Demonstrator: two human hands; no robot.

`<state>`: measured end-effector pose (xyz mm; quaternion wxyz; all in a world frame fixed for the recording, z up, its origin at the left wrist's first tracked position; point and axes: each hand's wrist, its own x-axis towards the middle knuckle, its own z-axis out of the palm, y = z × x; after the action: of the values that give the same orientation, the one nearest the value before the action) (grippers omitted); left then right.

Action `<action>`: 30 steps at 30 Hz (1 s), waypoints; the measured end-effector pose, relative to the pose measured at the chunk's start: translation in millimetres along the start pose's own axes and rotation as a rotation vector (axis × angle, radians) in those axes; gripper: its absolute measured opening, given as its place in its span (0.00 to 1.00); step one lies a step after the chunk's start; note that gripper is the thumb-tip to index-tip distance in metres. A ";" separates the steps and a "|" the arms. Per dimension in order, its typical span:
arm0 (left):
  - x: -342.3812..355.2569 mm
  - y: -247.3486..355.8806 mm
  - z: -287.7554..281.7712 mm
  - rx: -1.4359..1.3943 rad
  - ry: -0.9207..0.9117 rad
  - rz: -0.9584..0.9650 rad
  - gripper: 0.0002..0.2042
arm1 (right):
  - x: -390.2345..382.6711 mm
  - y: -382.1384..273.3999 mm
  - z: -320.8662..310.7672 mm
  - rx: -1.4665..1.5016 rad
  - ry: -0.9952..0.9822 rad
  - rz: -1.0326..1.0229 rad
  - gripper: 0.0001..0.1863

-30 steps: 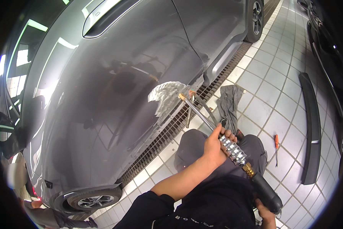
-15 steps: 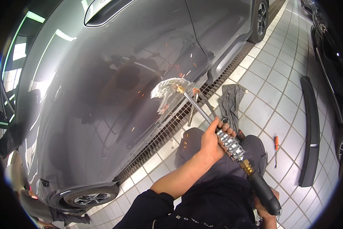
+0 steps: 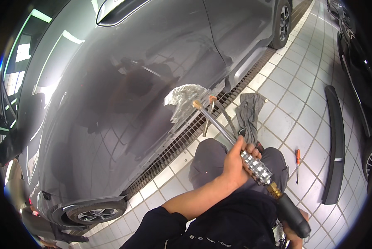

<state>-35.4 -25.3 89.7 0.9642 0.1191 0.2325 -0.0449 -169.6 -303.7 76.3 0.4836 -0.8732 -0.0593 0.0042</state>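
My left hand (image 3: 235,166) is closed around the ribbed chrome weight of a slide hammer (image 3: 256,166). My right hand (image 3: 293,236), partly hidden behind the black rear handle, is wrapped round that end. The tool's steel rod runs up and left to a brass-coloured tip (image 3: 197,104). This tip lies just off the lower right edge of a ground, bare-metal patch (image 3: 186,93) on the dark grey car door (image 3: 123,95). Beside it, an orange-ended clamp-like piece (image 3: 213,99) with a cable sits at the door's lower edge.
A grey cloth (image 3: 250,114) lies on the tiled floor near my knees. To the right are an orange-handled screwdriver (image 3: 298,157) and a long dark trim strip (image 3: 335,145). A floor grating (image 3: 152,168) runs beneath the car. Another dark car (image 3: 360,83) stands at far right.
Sparks flew around the tip half a second ago and are gone now. The slide hammer and both hands have shifted slightly down and right, with the tip drawn back from the patch.
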 end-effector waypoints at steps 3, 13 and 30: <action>-4.6 -18.6 -2.6 0.001 0.059 -0.050 0.16 | -8.4 14.4 -17.2 0.120 -0.022 -0.046 0.08; 5.6 5.7 10.8 0.002 0.006 -0.004 0.16 | 17.7 -5.3 -3.0 0.004 0.010 -0.309 0.08; 5.8 45.6 11.0 -0.056 -0.088 -0.038 0.16 | 45.6 -55.9 -5.1 -0.217 -0.062 -0.612 0.11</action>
<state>-19.0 15.9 106.0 0.9755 0.0855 0.1930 -0.0620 -129.6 -273.7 128.6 0.3643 -0.8609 -0.3337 -0.1212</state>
